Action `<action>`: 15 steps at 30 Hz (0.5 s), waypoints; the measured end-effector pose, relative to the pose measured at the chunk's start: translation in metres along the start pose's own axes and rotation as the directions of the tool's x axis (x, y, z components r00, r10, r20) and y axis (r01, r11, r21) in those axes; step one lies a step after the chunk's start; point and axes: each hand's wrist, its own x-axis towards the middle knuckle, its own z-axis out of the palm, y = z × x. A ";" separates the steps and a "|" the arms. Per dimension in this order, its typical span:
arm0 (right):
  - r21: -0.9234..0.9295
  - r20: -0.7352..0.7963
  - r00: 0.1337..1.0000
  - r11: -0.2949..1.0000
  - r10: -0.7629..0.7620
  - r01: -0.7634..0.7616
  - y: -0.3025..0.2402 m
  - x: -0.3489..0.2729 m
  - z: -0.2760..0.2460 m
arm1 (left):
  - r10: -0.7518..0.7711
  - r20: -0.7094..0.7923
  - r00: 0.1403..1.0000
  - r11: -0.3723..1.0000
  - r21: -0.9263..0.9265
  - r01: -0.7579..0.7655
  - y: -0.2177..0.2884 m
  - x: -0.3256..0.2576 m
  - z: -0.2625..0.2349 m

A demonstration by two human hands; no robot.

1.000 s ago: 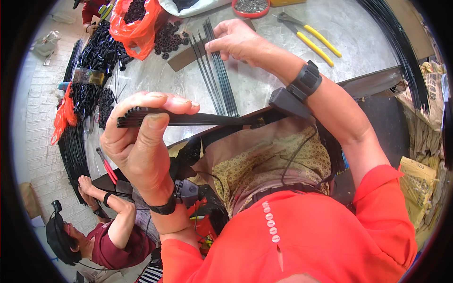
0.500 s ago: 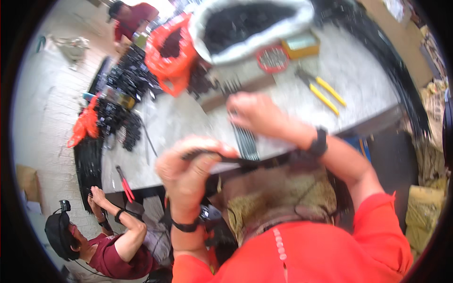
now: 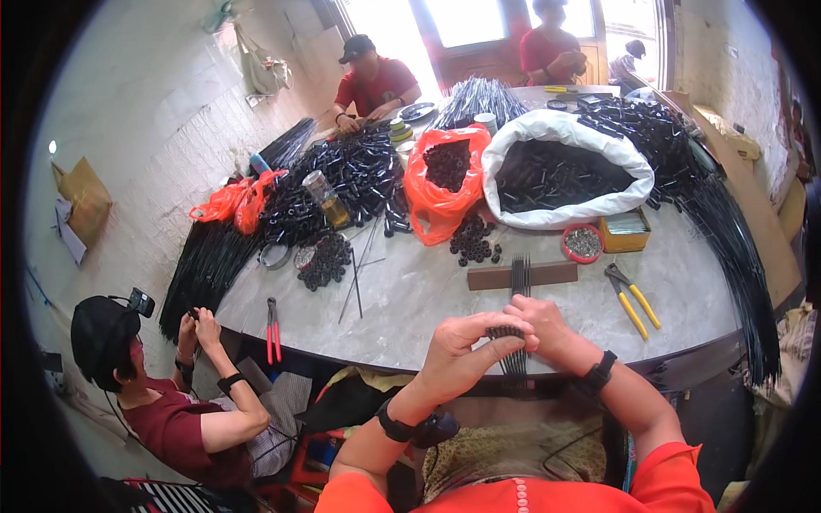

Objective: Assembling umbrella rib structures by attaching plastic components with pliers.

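Observation:
Above the table's near edge, my left hand (image 3: 457,352) is closed, with a dark ridged row of small black pieces (image 3: 505,332) pinched between thumb and fingers. Right beside it, my right hand (image 3: 554,332) is closed over a bundle of thin black rods (image 3: 520,272). The rods' far ends lie side by side across a brown bar (image 3: 558,273), and their near ends show below my hands. My left hand partly hides the right fingertips.
Yellow-handled pliers (image 3: 631,301) lie to the right, red-handled pliers (image 3: 273,332) to the left. Beyond the bar are a red dish of small metal bits (image 3: 583,243), a white sack of black parts (image 3: 505,215) and a red bag (image 3: 445,214). A co-worker (image 3: 184,402) sits at left.
The view has tilted up and levelled, showing more of the table's far side. My left hand has come up against my right hand; the dark piece in it is now beside the rods.

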 end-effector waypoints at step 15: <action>0.088 0.001 0.999 0.996 0.033 -0.033 -0.012 -0.008 -0.017 | 0.020 0.010 1.000 0.999 -0.048 -0.019 -0.005 0.002 0.001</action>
